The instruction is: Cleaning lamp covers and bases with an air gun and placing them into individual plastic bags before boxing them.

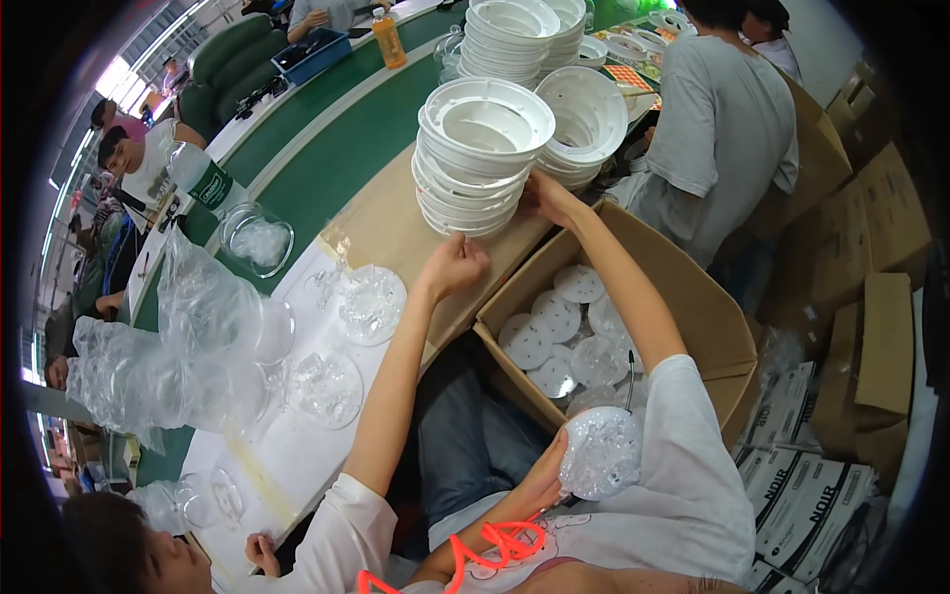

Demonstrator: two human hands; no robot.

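1. Standing on tan board (388,203): stack of white round plastic housings (477,170).
2. Left hand (457,265): forearm (394,386) extended, by the stack's near base; fingers curled, hold cannot be told.
3. Right hand (551,198): forearm (625,292) outstretched, at the stack's right side; fingers partly hidden, opening and hold cannot be told.

Off-white short-sleeved T-shirt (683,505), faint reddish print (574,525) on front. Dark blue jeans (460,431). Bare hands (550,200). Orange-red coiled cord (495,525) near shirt, attachment unclear.
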